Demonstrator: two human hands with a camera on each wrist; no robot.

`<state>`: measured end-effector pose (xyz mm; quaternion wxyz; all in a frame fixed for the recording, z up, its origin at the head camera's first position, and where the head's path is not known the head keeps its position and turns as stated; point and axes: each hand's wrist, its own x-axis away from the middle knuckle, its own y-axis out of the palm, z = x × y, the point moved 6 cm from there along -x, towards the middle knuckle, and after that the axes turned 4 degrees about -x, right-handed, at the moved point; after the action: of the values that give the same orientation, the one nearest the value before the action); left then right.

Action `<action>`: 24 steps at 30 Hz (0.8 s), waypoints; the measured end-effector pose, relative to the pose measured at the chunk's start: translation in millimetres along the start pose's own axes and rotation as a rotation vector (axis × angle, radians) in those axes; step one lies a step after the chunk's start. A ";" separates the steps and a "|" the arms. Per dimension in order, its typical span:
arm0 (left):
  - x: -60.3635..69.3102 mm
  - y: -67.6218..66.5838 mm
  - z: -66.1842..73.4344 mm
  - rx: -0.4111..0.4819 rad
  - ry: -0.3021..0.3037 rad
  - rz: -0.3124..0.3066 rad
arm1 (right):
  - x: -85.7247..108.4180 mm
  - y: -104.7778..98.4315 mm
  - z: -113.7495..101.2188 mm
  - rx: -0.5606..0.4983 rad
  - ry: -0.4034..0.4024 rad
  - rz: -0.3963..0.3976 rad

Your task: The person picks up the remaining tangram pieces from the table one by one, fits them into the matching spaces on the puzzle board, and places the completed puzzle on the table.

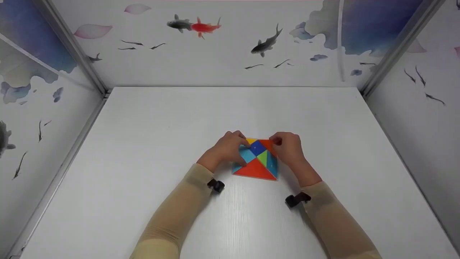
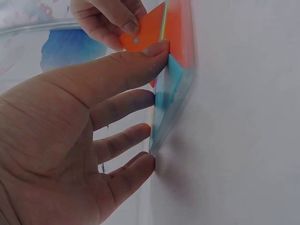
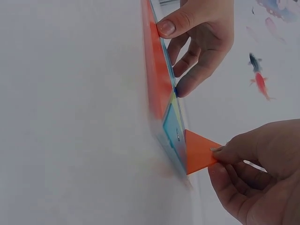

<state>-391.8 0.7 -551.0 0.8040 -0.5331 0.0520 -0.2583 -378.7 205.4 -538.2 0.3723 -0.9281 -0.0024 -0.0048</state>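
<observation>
A tangram set of flat coloured pieces lies on the table in a square, with a large red-orange triangle (image 1: 256,169) along its near side. Among the others are a dark blue square (image 1: 257,147), a green triangle (image 1: 263,158) and a light blue triangle (image 1: 272,165). My left hand (image 1: 227,148) rests on the left part, thumb and fingertips spread on the pieces. Between thumb and forefinger, my right hand (image 1: 290,147) pinches an orange triangle (image 3: 200,151) at the far right corner. That triangle is tilted up, one edge at the set, a small round dot (image 2: 136,41) on its face.
The set lies on a white table (image 1: 161,144). Behind it stands a white wall panel (image 1: 222,64) with painted fish, and similar panels rise at both sides. A black wrist camera (image 1: 216,185) is on the left sleeve, another camera (image 1: 297,200) on the right.
</observation>
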 end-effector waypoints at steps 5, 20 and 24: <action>1.8 -1.2 0.0 0.028 -0.022 -0.005 | -3.9 -1.3 6.3 -0.023 0.039 -0.009; 3.0 -1.1 1.1 0.050 -0.023 0.001 | -13.5 -3.5 30.7 -0.059 0.142 -0.081; 3.2 -1.3 1.1 0.043 -0.014 -0.001 | -13.0 -3.7 31.6 -0.061 0.139 -0.081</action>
<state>-389.1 -0.4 -548.8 0.8156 -0.5174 0.0404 -0.2559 -391.6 229.8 -558.6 0.3426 -0.9356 -0.0140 -0.0843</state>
